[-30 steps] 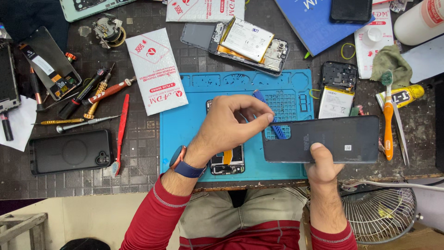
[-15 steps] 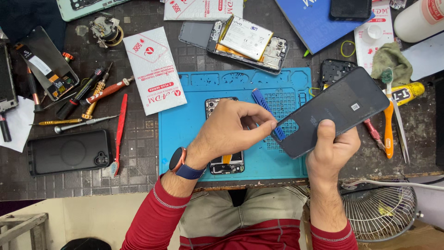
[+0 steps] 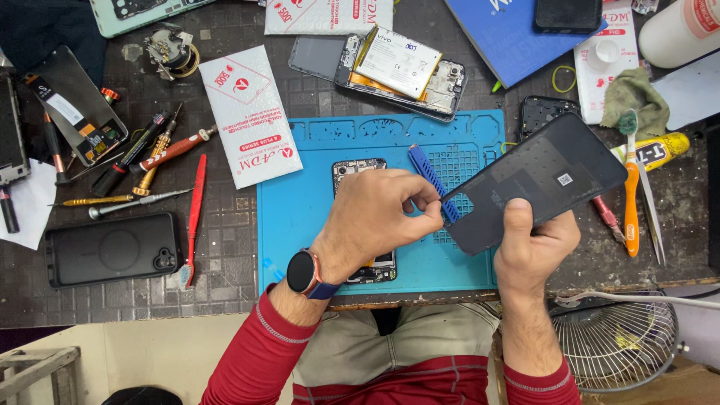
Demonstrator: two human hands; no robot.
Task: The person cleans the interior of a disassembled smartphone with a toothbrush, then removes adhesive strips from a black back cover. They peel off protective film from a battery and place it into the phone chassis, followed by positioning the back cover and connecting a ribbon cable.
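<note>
My left hand, with a watch on the wrist, pinches a blue plastic pry tool. The tool's lower end touches the left edge of a dark phone back cover. My right hand grips that cover from below, thumb on its inner face, and holds it tilted up to the right above the table edge. Under my left hand a disassembled phone lies on the blue work mat, mostly hidden by the hand.
An opened phone with a white battery lies behind the mat. Screwdrivers, a red-handled tool and a black phone case sit at the left. On the right are an orange brush and a yellow tube. A fan stands below.
My right hand has turned the back cover from lying level to tilted up and to the right. My left hand has stayed over the mat with the pry tool at the cover's edge.
</note>
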